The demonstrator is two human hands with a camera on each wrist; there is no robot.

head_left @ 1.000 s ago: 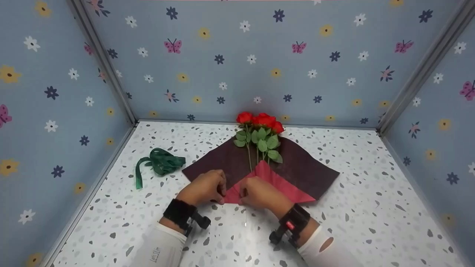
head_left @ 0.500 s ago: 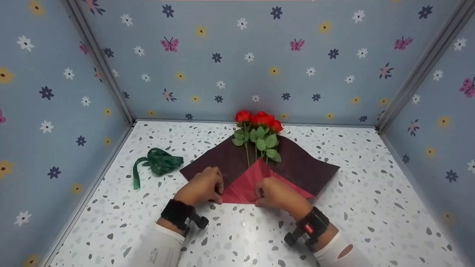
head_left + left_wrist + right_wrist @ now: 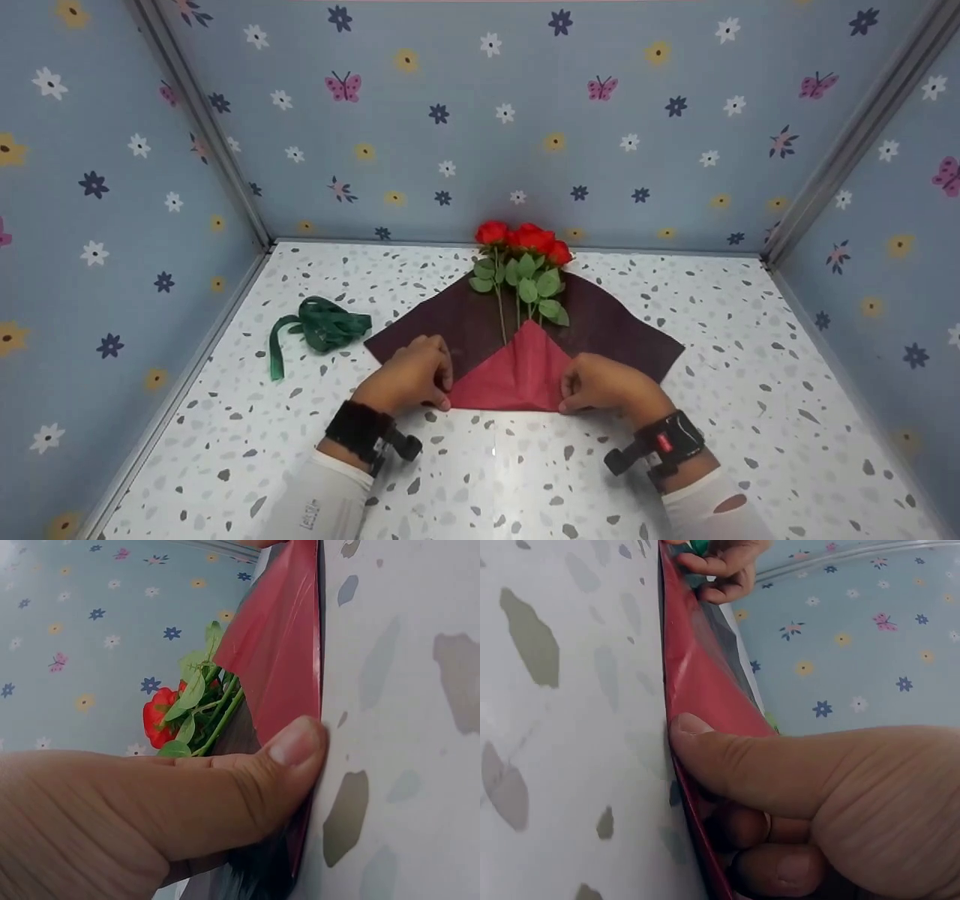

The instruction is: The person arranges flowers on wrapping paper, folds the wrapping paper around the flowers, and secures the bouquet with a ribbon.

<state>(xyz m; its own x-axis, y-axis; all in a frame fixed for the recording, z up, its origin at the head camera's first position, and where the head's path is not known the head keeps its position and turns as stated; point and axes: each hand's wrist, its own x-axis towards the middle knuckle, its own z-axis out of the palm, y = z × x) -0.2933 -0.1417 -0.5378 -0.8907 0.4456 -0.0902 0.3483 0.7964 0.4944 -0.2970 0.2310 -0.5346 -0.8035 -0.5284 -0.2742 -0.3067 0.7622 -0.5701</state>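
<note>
A sheet of wrapping paper (image 3: 622,330), dark on its upper face, lies spread on the table. Its near corner is folded back into a red triangle (image 3: 510,375) over the lower ends of the rose stems. Several red roses (image 3: 531,238) with green leaves lie on the sheet, blooms toward the back wall. My left hand (image 3: 409,375) pinches the left end of the folded edge, thumb (image 3: 296,744) on the red side. At the right part of that fold, my right hand (image 3: 611,384) pinches the paper between thumb (image 3: 694,736) and curled fingers.
A bundle of green ribbon (image 3: 334,326) lies left of the paper, one loose end trailing forward. The speckled white table (image 3: 480,480) is bounded by patterned panels (image 3: 480,135) at the back and sides. Each wrist wears a black camera strap (image 3: 360,431).
My right hand has slid rightward along the folded edge, from near the left hand to the right part of the fold. The left hand keeps its place at the left end.
</note>
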